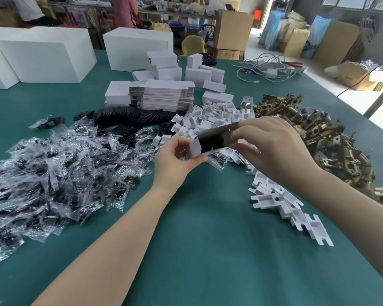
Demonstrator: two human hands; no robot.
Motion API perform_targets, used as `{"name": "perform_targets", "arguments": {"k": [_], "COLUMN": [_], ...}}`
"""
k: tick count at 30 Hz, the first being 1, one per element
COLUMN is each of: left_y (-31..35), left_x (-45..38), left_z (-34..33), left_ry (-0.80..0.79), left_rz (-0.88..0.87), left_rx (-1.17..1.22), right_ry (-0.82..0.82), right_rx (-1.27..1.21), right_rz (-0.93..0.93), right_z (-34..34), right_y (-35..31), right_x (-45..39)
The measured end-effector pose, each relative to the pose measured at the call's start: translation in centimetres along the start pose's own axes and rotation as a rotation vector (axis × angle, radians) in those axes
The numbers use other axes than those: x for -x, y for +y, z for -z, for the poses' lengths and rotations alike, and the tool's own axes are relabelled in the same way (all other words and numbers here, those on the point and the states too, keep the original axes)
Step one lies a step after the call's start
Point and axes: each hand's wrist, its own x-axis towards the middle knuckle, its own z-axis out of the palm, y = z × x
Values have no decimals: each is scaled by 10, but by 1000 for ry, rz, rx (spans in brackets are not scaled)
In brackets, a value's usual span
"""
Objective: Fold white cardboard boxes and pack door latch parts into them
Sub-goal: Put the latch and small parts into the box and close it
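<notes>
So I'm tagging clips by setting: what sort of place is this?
Probably a small factory packing workshop. A green table holds bulk heaps of brass latch parts, bagged screws and a stack of flat white cartons; brown shipping cartons stand behind.

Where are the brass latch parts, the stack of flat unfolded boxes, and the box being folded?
brass latch parts (318,133): head view, middle of the heap.
stack of flat boxes (161,98): head view, side edge of the stack.
box being folded (215,138): head view, its dark open inside.

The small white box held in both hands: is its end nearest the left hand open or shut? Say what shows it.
Open. The box shows a dark inside, and its end flap, by the left hand, stands out untucked. The right hand holds the other end.
</notes>
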Motion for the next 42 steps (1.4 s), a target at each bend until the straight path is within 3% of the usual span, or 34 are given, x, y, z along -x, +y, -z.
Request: {"name": "perform_targets", "arguments": {"k": [15,23,29,36,42], "left_y": [1,3,1,-2,-3], "left_x": [-3,1,0,1,-1], "left_z": [2,-3,-3,-3,-3], "left_ry": [62,-9,-40,-87,-96], "left_rz": [126,83,80,89,114], "left_rx": [143,65,39,29,34], "right_ry": [346,354,234,-142,-414], "right_rx": [-199,-153,-99,66,310], "right_rz": [-90,8,-14,-40,-193], "right_z": [9,6,3,9,-2], "right_y": [-13,-16,-15,-14,-13], "right_x": [1,3,-1,-25,-29]}}
